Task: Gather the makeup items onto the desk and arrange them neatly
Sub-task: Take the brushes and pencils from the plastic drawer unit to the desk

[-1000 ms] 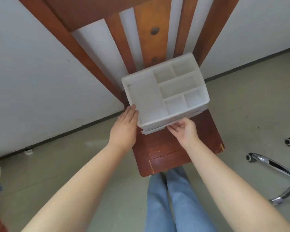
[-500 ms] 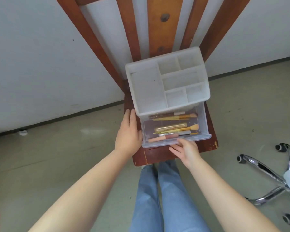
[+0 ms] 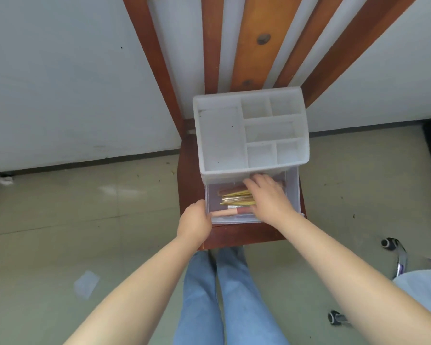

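A white plastic organizer (image 3: pixel 222 135) with empty top compartments stands on a red-brown wooden chair (image 3: pixel 234 235). Its clear drawer (image 3: pixel 292 192) is pulled out toward me. Inside lie several gold-handled makeup brushes (image 3: pixel 234 197) and a pink tube (image 3: pixel 230 212) along the front. My right hand (image 3: pixel 266 197) is palm down in the drawer, fingers curled over the brushes and hiding their right ends. My left hand (image 3: pixel 194 220) grips the drawer's left front corner.
The chair's slatted back (image 3: pixel 256 41) rises against a white wall. An office chair's chrome wheeled base (image 3: pixel 393 247) stands on the floor at the right. A small clear plastic piece (image 3: pixel 86 283) lies on the floor at the left. My jeans-clad legs are below the seat.
The drawer went from closed to pulled out. My right hand left the drawer front and went in over the brushes. My left hand slid from the organizer's side to the drawer corner.
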### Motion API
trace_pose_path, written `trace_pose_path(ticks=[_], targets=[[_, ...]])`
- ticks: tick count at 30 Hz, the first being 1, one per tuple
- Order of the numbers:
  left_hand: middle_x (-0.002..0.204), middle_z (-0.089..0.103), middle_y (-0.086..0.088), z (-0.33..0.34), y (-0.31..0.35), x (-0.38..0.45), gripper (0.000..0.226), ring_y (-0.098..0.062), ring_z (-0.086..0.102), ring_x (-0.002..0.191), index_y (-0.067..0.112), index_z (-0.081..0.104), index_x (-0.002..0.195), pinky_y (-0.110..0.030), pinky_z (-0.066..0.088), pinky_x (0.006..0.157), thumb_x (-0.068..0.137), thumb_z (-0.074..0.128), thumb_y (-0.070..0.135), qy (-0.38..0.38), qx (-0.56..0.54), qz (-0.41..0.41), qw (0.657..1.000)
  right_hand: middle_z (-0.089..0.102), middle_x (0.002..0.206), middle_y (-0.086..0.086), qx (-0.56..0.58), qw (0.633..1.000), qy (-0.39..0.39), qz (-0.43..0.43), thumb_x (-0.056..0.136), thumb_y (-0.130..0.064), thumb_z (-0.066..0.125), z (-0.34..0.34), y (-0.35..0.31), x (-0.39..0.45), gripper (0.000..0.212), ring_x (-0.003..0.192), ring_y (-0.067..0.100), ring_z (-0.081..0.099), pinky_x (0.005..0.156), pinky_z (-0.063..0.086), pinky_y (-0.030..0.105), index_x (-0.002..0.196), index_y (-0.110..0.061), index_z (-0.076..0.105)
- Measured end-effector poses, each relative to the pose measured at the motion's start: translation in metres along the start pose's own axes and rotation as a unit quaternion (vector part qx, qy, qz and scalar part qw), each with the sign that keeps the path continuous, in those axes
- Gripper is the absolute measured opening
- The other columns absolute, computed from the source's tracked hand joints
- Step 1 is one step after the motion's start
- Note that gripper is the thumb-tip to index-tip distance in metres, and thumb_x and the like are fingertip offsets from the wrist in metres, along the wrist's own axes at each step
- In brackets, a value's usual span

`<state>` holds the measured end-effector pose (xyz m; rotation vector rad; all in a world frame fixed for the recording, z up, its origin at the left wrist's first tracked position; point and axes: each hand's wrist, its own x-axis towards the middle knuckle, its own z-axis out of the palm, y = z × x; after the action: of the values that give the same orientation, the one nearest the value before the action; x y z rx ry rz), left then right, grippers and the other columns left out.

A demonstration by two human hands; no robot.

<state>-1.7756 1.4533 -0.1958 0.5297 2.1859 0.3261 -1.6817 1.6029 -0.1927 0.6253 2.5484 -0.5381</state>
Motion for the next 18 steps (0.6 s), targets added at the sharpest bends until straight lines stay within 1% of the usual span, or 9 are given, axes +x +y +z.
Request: trace_pose_path(ticks=[2, 3, 6, 9, 11, 13, 18], targets=[[0.105, 0.059, -0.019, 0.0, 0.001, 0.0, 0.017, -0.035, 0.053, 0.097, 0.0, 0.053, 0.102, -0.037, 0.042, 0.077, 0.09, 0.044, 0.009, 0.001, -0.004, -0.005, 1.0, 0.037, 0.137, 0.009, -0.089, 0.994, -0.065, -0.014, 0.085, -0.022, 0.057, 0.001, 0.002, 0.013, 0.06, 0.126, 0.028, 0.031, 0.104, 0.027, 0.042, 0.137, -0.018, 0.028], [0.105, 0.059, -0.019, -0.001, 0.001, 0.0, 0.017, -0.035, 0.053, 0.097, 0.0, 0.053, 0.101, -0.036, 0.042, 0.076, 0.09, 0.044, 0.008, 0.002, -0.008, -0.007, 1.0, 0.038, 0.137, 0.009, -0.11, 0.99, -0.09, -0.012, 0.085, -0.023, 0.057, 0.002, 0.003, 0.017, 0.06, 0.125, 0.029, 0.033, 0.104, 0.028, 0.043, 0.137, -0.019, 0.027], [0.101, 0.06, -0.02, -0.002, 0.0, 0.0, 0.015, -0.035, 0.055, 0.094, -0.001, 0.054, 0.098, -0.035, 0.042, 0.073, 0.088, 0.043, 0.004, 0.002, -0.021, -0.011, 1.0, 0.044, 0.129, 0.011, -0.099, 0.986, -0.138, -0.005, 0.084, -0.016, 0.054, 0.004, 0.004, 0.022, 0.054, 0.118, 0.031, 0.04, 0.097, 0.034, 0.042, 0.133, -0.017, 0.032], [0.1, 0.061, -0.021, -0.002, 0.0, 0.0, 0.015, -0.035, 0.055, 0.092, -0.002, 0.054, 0.097, -0.036, 0.043, 0.074, 0.088, 0.043, 0.004, 0.004, -0.032, -0.01, 0.999, 0.051, 0.116, 0.013, -0.052, 0.984, -0.173, -0.005, 0.08, -0.012, 0.054, 0.003, 0.003, 0.023, 0.041, 0.106, 0.029, 0.047, 0.079, 0.038, 0.033, 0.12, -0.012, 0.043], [0.099, 0.062, -0.02, -0.002, 0.0, 0.0, 0.015, -0.036, 0.055, 0.092, -0.002, 0.055, 0.096, -0.037, 0.044, 0.074, 0.087, 0.044, 0.004, 0.005, -0.048, -0.013, 0.999, 0.054, 0.11, 0.014, -0.046, 0.981, -0.19, -0.004, 0.078, -0.009, 0.053, 0.004, 0.001, 0.024, 0.033, 0.101, 0.03, 0.049, 0.071, 0.036, 0.031, 0.11, -0.009, 0.047], [0.098, 0.062, -0.02, -0.002, -0.001, 0.001, 0.014, -0.035, 0.055, 0.091, -0.001, 0.055, 0.095, -0.036, 0.044, 0.074, 0.087, 0.045, 0.005, 0.003, -0.056, -0.014, 0.998, 0.056, 0.109, 0.015, -0.057, 0.979, -0.198, 0.004, 0.076, -0.009, 0.051, 0.006, -0.001, 0.026, 0.027, 0.101, 0.031, 0.051, 0.07, 0.035, 0.031, 0.104, -0.007, 0.05], [0.098, 0.062, -0.019, -0.003, -0.002, 0.0, 0.015, -0.035, 0.055, 0.091, -0.001, 0.055, 0.098, -0.036, 0.044, 0.075, 0.088, 0.046, 0.005, 0.005, -0.053, -0.013, 0.999, 0.058, 0.11, 0.013, -0.069, 0.979, -0.192, 0.016, 0.079, -0.006, 0.049, 0.006, -0.003, 0.028, 0.026, 0.101, 0.031, 0.054, 0.07, 0.036, 0.032, 0.105, -0.006, 0.052]])
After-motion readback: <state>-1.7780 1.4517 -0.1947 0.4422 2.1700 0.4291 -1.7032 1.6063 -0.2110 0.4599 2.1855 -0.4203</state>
